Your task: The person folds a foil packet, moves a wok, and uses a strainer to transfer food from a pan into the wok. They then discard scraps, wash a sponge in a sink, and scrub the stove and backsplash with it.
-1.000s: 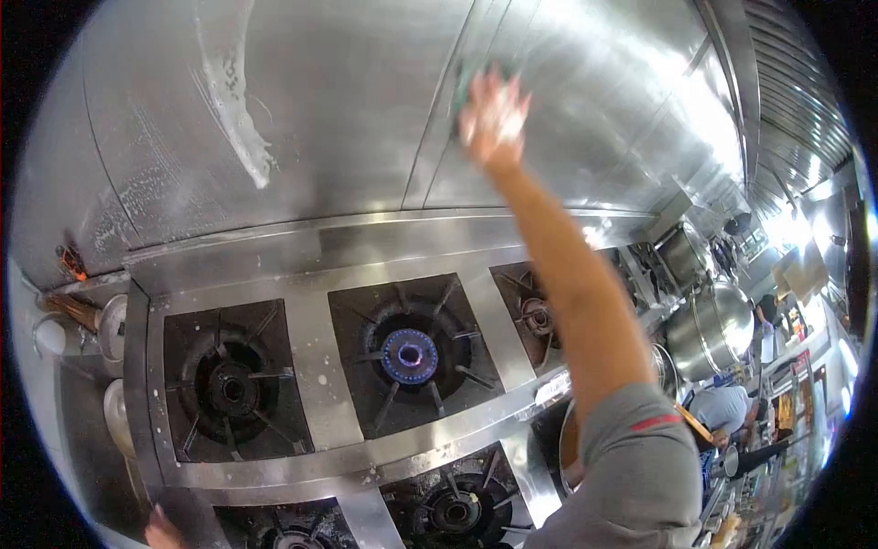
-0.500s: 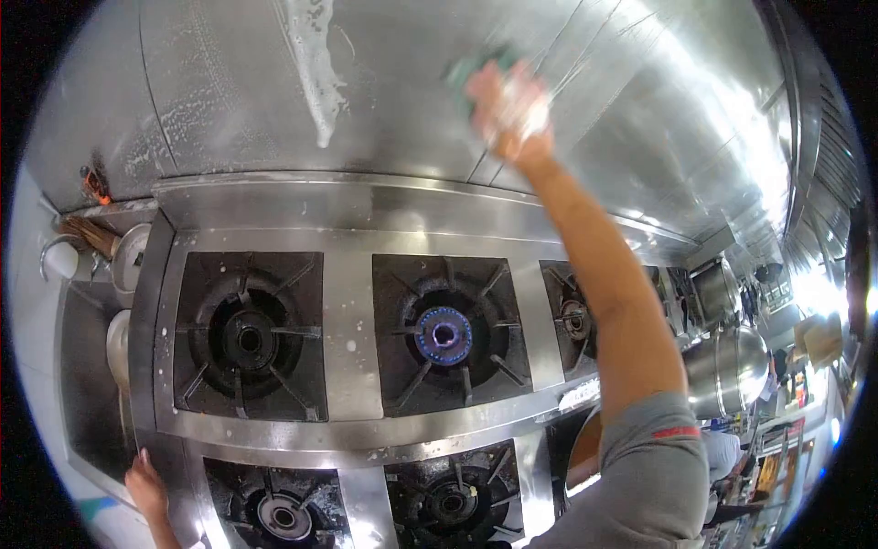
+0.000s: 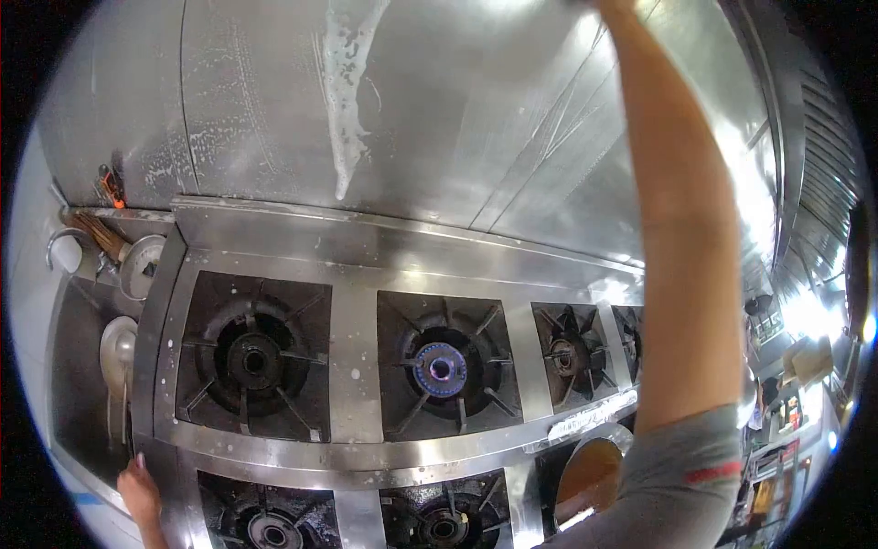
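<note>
Only the wrist end of my right hand (image 3: 611,4) shows at the top edge, high against the steel wall (image 3: 439,110); its fingers and anything in them are hidden. My bare right forearm crosses the right side of the view. Down at the lower left, my left hand (image 3: 139,491) is closed on the stove's left edge (image 3: 151,457), beside the sink. White foam (image 3: 345,110) runs down the wall. A blue flame ring burns on the middle back burner (image 3: 441,369).
The left back burner (image 3: 256,361) and front burners (image 3: 274,529) show no flame. A sink (image 3: 78,366) at the left holds a pale bowl (image 3: 117,352). An orange-handled tool (image 3: 112,188) stands by the wall. A pan with brown contents (image 3: 585,480) sits at the lower right.
My right hand has moved up and right along the wall, mostly out of view; the green pad near it no longer shows. The view has shifted, and the brown-filled pan shows more.
</note>
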A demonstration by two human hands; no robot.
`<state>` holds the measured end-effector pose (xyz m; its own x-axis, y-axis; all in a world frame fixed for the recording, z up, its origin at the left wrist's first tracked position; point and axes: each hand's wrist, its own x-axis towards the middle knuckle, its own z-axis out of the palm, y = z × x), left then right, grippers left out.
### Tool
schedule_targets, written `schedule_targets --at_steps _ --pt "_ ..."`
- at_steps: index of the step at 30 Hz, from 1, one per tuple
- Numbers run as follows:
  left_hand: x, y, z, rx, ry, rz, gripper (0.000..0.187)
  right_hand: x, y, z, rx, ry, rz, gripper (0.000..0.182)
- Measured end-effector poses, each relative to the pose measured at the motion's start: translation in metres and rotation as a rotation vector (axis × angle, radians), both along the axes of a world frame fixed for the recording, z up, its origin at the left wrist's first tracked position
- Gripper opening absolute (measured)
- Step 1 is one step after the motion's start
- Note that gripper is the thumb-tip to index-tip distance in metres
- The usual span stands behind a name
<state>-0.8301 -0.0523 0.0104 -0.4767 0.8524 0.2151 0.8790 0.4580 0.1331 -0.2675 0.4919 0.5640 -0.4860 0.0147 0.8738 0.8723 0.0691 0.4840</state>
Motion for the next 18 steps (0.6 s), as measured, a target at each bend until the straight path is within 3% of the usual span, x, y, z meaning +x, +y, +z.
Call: schedule_targets --at_steps 2,4,5,6,8,10,12,13,14,16,17,18 --pt "-0.006 0.002 -0.005 0.016 0.015 -0.007 0.038 -0.024 -0.007 -0.087 0.005 -0.218 0.013 0.047" --pt "-0.003 0.003 -0.006 -0.058 -0.014 0.049 0.037 -0.034 -0.022 -0.209 0.008 -0.429 -0.048 0.046" --pt "-0.003 -0.001 -0.009 0.028 0.03 -0.02 0.036 -0.034 -0.033 -0.261 -0.393 -0.437 0.257 0.055" --pt "0.0 -0.006 -0.013 0.027 0.006 -0.017 0.036 -0.032 -0.024 -0.311 -0.806 -0.563 0.065 0.058" --pt "-0.003 -0.004 -0.011 0.053 0.029 0.012 0.036 0.018 -0.022 -0.373 -0.651 -1.017 0.202 0.049" --pt "0.0 -0.002 -0.001 0.024 -0.033 0.004 0.032 0.027 -0.025 -0.325 -0.709 -0.994 0.167 0.049" --pt "-0.007 -0.002 -0.008 0.006 -0.09 0.014 0.03 0.012 -0.025 -0.228 -0.789 -0.918 0.122 0.052" --pt "-0.014 -0.007 -0.017 -0.038 -0.068 0.016 0.028 -0.003 -0.033 -0.161 -0.701 -0.857 0.112 0.045" --pt "-0.017 -0.013 -0.024 -0.091 -0.047 0.012 0.026 -0.012 -0.022 -0.105 -0.148 -0.86 0.052 0.041" --pt "-0.011 -0.008 -0.019 -0.004 0.047 -0.039 0.027 -0.024 0.011 0.001 -0.533 0.08 -0.076 0.043" --pt "-0.006 -0.008 -0.019 0.104 0.142 -0.081 0.031 -0.059 -0.009 0.036 -0.638 0.509 0.152 0.052" --pt "-0.005 -0.009 -0.02 0.087 0.144 -0.075 0.031 -0.07 0.007 0.025 -0.657 0.51 0.156 0.052"
